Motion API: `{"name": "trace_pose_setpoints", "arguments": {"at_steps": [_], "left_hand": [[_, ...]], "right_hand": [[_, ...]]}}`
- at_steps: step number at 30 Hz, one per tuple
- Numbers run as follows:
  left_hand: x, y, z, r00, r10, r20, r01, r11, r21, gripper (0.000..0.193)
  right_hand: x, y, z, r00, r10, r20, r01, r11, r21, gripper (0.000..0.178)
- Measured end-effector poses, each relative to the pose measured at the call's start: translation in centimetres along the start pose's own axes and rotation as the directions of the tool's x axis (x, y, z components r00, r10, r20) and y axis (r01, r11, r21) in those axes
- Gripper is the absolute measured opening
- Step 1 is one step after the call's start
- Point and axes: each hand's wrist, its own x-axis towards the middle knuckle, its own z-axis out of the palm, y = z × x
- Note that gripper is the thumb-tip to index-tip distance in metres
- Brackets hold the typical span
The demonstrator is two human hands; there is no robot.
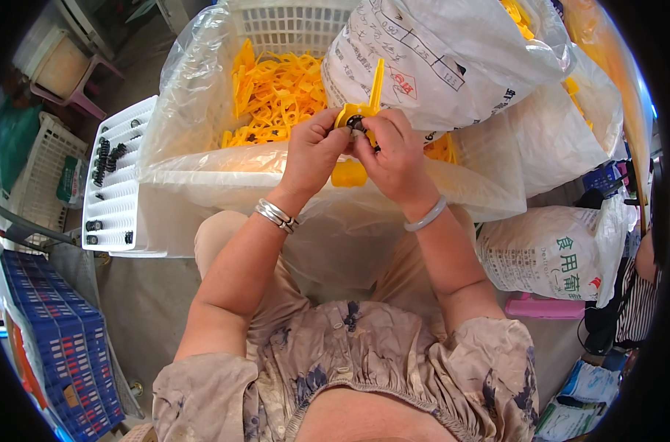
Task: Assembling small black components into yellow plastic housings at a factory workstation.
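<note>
Over the near side of a plastic-lined white basket (291, 18), both hands are closed around one yellow plastic part (377, 85) with a long narrow handle pointing away from me. My left hand (314, 151) grips its left side, the thumb pressing near the middle. From the right, my right hand (394, 156) pinches at a small black round piece (355, 122) set in the yellow part. Fingertips partly cover that black piece. Just below the hands shows a rounded yellow piece (348, 174); whether it belongs to the held part I cannot tell. Many loose yellow parts (280, 92) fill the basket.
A white ribbed tray (118, 210) with several black springy-looking pieces (108, 162) stands at the left. A large white sack (438, 51) leans over the basket's right side. Another sack (552, 250) stands at the right, a blue crate (59, 331) at the lower left.
</note>
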Motion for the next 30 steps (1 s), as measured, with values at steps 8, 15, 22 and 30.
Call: {"name": "trace_pose_setpoints", "arguments": {"at_steps": [8, 15, 22, 30], "left_hand": [[0.8, 1.0, -0.9, 0.988, -0.14, 0.061, 0.152, 0.921, -0.358, 0.023], [0.5, 0.5, -0.7, 0.982, -0.135, 0.131, 0.143, 0.988, -0.06, 0.024], [0.9, 0.6, -0.3, 0.995, -0.084, 0.056, 0.084, 0.996, -0.001, 0.024], [-0.3, 1.8, -0.4, 0.996, -0.084, 0.004, 0.083, 0.989, 0.123, 0.023]], "right_hand": [[1.4, 1.1, -2.1, 0.873, 0.486, 0.029, -0.468, 0.821, 0.327, 0.014], [0.7, 1.4, -1.2, 0.708, 0.575, 0.411, -0.702, 0.506, 0.501, 0.007], [1.0, 0.9, -0.7, 0.802, 0.541, 0.251, -0.596, 0.703, 0.388, 0.009], [0.1, 0.2, -0.3, 0.726, 0.608, 0.321, -0.684, 0.59, 0.43, 0.008]]}}
